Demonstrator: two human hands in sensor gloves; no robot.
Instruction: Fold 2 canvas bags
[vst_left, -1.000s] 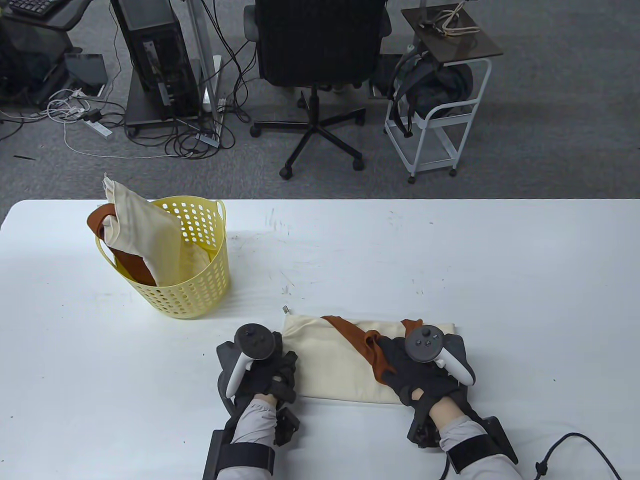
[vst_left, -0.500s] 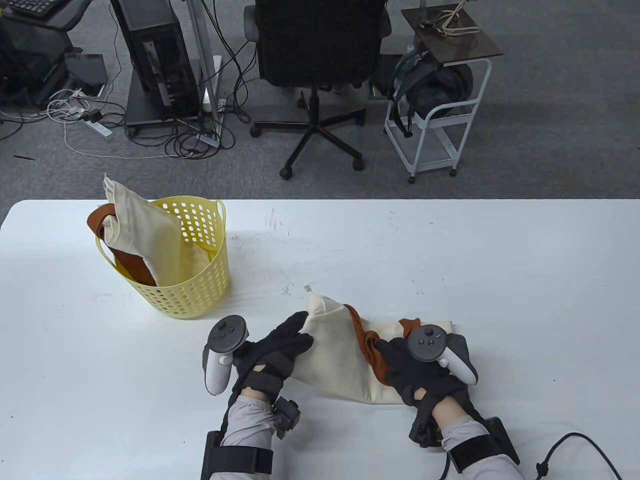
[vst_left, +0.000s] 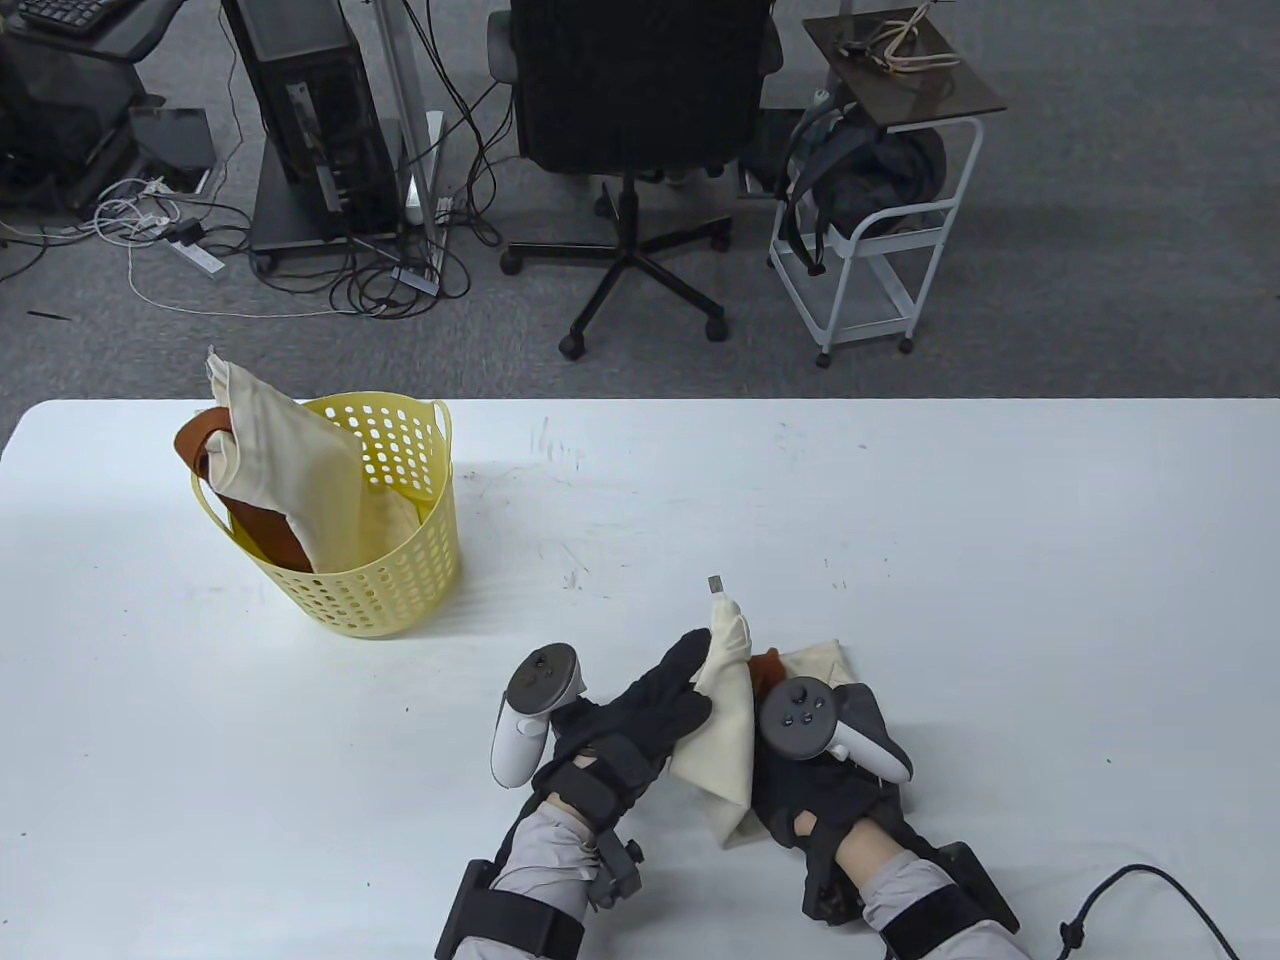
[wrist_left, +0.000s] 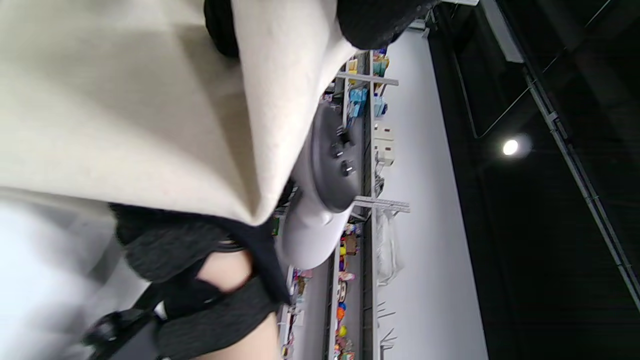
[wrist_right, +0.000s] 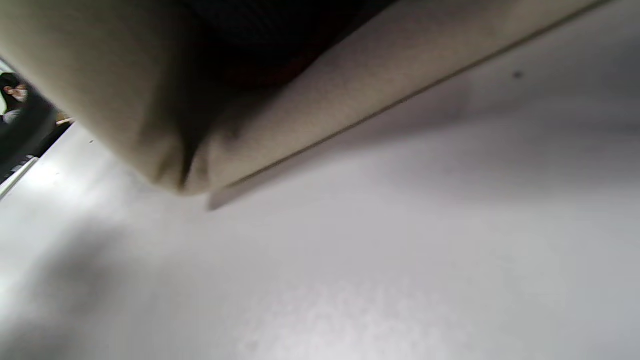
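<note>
A cream canvas bag with an orange strap lies at the table's front middle. My left hand holds the bag's left end and has it lifted over toward the right, the corner standing upright. In the left wrist view the cloth sits between my fingers. My right hand rests on the bag's right part, its fingers hidden under the raised flap. The right wrist view shows the bag's edge on the table. A second cream bag with orange straps sticks out of the yellow basket.
The white table runs wide to the right and behind the bag. The basket stands at the back left. A black cable lies at the front right corner. Chair, cart and computer stand on the floor beyond.
My left hand took hold of the bag's left end, lifted it and carried it rightward over the bag. The right hand stayed on the bag and shifted slightly left.
</note>
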